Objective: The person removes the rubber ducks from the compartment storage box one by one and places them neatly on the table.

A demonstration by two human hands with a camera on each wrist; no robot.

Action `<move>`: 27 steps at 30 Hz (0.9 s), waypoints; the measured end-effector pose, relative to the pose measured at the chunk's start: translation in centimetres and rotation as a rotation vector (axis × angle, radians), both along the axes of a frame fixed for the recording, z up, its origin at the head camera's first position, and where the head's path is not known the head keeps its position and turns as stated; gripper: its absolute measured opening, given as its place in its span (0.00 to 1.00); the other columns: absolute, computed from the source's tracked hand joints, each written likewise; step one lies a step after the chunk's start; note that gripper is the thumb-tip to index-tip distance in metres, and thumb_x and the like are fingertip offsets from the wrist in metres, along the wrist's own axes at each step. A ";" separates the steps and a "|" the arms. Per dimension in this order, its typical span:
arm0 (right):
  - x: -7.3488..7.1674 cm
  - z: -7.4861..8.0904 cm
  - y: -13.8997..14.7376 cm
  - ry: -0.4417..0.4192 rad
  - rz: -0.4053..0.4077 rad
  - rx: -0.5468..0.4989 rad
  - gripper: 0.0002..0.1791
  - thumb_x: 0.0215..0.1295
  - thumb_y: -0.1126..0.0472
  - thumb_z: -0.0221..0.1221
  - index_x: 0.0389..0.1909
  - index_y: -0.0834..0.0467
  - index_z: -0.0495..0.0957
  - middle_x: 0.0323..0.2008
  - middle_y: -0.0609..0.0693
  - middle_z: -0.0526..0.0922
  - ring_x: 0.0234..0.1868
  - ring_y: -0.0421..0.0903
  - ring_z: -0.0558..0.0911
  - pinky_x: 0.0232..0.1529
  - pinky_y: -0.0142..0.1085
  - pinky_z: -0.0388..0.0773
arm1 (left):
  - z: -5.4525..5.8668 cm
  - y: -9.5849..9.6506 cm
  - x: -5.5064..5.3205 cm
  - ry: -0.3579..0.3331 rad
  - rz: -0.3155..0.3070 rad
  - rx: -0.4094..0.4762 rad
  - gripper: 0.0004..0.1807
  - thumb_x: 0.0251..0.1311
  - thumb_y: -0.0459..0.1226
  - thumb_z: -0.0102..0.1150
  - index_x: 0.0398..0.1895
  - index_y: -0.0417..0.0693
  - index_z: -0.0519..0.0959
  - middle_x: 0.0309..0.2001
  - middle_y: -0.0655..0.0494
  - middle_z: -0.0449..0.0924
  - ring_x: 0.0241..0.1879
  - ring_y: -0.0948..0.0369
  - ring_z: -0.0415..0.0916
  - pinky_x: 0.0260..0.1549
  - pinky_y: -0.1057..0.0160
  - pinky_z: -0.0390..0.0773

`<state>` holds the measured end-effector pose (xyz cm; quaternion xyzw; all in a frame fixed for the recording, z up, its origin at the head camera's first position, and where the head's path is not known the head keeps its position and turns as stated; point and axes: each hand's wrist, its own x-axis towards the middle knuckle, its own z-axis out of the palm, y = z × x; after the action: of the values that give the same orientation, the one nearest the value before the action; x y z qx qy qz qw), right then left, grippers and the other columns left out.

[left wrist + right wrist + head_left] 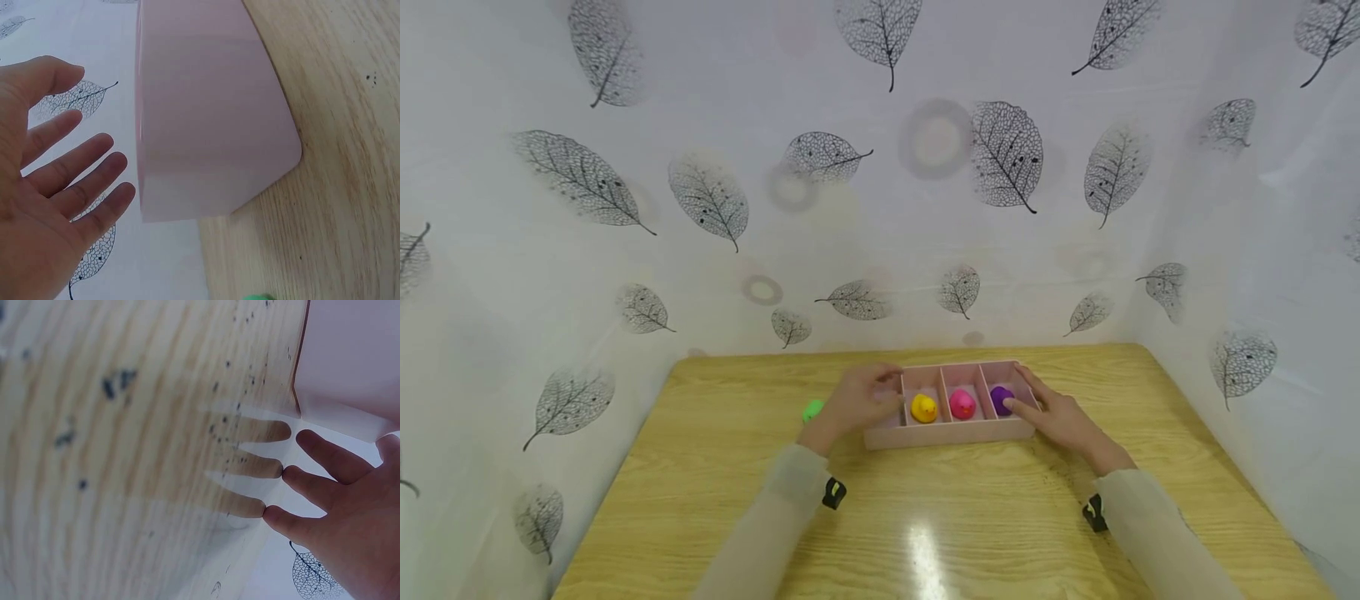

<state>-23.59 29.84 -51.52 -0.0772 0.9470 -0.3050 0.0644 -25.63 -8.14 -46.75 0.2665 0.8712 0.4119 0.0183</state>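
Observation:
A pink box (955, 433) with several compartments in a row lies on the table. A small yellow duck (923, 408), a pink duck (962, 405) and a purple one (1001, 399) each sit in their own compartment. Over the leftmost compartment is my left hand (853, 402), its loosely bent fingers apart from the box in the left wrist view. My right hand (1063, 421) is at the box's right end, thumb over the wall by the purple duck. In the right wrist view its spread fingers (315, 487) meet the tabletop beside the box. Contact between thumb and duck is unclear.
A green toy (812, 410), partly hidden by my left wrist, lies on the wooden table (970, 517) left of the box. White leaf-print sheets (880, 233) stand along the back and both sides of the table. Dark specks mark the wood near my right hand.

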 end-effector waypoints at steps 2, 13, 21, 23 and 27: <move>0.0 0.0 0.0 -0.001 -0.001 -0.001 0.48 0.76 0.31 0.51 0.87 0.44 0.42 0.76 0.73 0.63 0.71 0.81 0.67 0.67 0.75 0.66 | -0.1 0.4 -0.1 0.011 -0.010 -0.012 0.25 0.66 0.37 0.68 0.64 0.36 0.79 0.59 0.37 0.84 0.59 0.41 0.82 0.61 0.42 0.82; 0.1 0.0 0.0 -0.006 -0.006 -0.007 0.48 0.76 0.31 0.51 0.87 0.43 0.42 0.75 0.74 0.64 0.71 0.81 0.67 0.67 0.76 0.66 | -0.6 2.2 -0.5 -0.008 -0.030 -0.060 0.27 0.65 0.40 0.67 0.66 0.41 0.79 0.43 0.43 0.86 0.34 0.56 0.78 0.34 0.64 0.81; 0.0 -0.2 0.0 -0.007 -0.009 -0.007 0.48 0.76 0.30 0.51 0.87 0.43 0.42 0.75 0.74 0.64 0.71 0.81 0.68 0.67 0.76 0.66 | -1.2 3.2 -0.8 -0.023 -0.045 -0.043 0.28 0.62 0.37 0.67 0.67 0.41 0.79 0.30 0.48 0.80 0.21 0.66 0.66 0.20 0.69 0.71; -0.1 -0.2 0.0 -0.008 -0.011 -0.006 0.48 0.75 0.30 0.51 0.87 0.43 0.42 0.75 0.74 0.64 0.71 0.81 0.68 0.67 0.75 0.66 | -1.3 3.2 -0.7 -0.019 -0.051 -0.043 0.28 0.62 0.37 0.67 0.67 0.41 0.79 0.31 0.48 0.80 0.20 0.67 0.66 0.19 0.70 0.71; -0.1 -0.2 0.0 -0.005 -0.011 -0.007 0.48 0.76 0.31 0.51 0.87 0.43 0.43 0.75 0.74 0.65 0.70 0.81 0.69 0.66 0.75 0.67 | -1.5 3.4 -0.8 -0.007 -0.054 -0.054 0.28 0.63 0.35 0.68 0.67 0.42 0.79 0.32 0.48 0.81 0.18 0.67 0.65 0.18 0.70 0.69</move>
<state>-23.64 29.87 -51.71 -0.0716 0.9462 -0.3090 0.0648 -26.41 -4.76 -48.27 0.2879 0.8743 0.3887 0.0397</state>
